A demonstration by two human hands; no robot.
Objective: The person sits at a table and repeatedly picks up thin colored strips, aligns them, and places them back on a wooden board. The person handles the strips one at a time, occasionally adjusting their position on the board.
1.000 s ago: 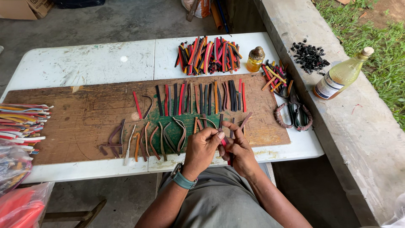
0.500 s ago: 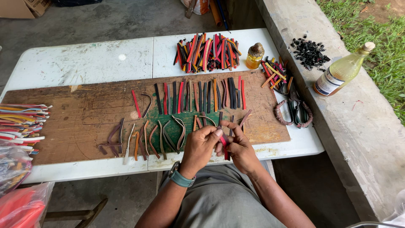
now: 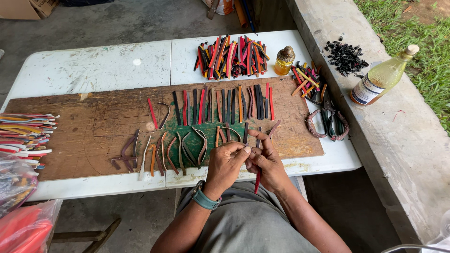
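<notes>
While both hands meet at the board's near edge, left hand (image 3: pixel 226 165) and right hand (image 3: pixel 266 162) pinch one red strip (image 3: pixel 257 180) closed between fingertips. Strip thin, flat, long axis roughly vertical, free end hanging toward lap. Wooden board (image 3: pixel 98 129) beyond; pale-labelled yellow bottle (image 3: pixel 382 77) lies tilted far right on ledge.

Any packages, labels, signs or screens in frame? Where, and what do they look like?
Labelled bottle: concrete ledge at right, tilted, yellowish liquid, cork stopper, white-and-dark label.
Small amber bottle: white table beside the strip pile, gold cap, no label visible.
Plastic bags: bottom left, clear and red.
No signs or screens.
</notes>
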